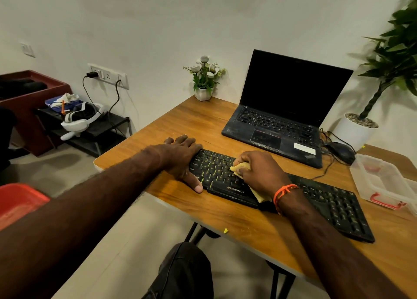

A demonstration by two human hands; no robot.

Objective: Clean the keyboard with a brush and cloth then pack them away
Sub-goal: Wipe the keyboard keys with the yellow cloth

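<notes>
A black keyboard [228, 181] is laid across the near middle of the wooden bench [198, 122], its keys marked in yellow-green. Its left end is held down by the left hand [184, 161], whose fingers are spread flat over the end of the keyboard and the bench, the thumb stretched along the near edge. A yellow cloth [240, 166] is bunched under the right hand [259, 174] and pressed onto the keys at the middle of the keyboard; the fingers are curled round it, and a flap of the cloth is seen trailing out below the wrist, where an orange thread band [283, 192] is worn. Behind the keyboard an open laptop [284, 115] with a dark screen is placed, and a small pot of white flowers [204, 77] is set at the far corner. A clear plastic box [383, 181] with red clasps is seen at the right edge of the bench, and a black mouse [340, 152] just behind it.
</notes>
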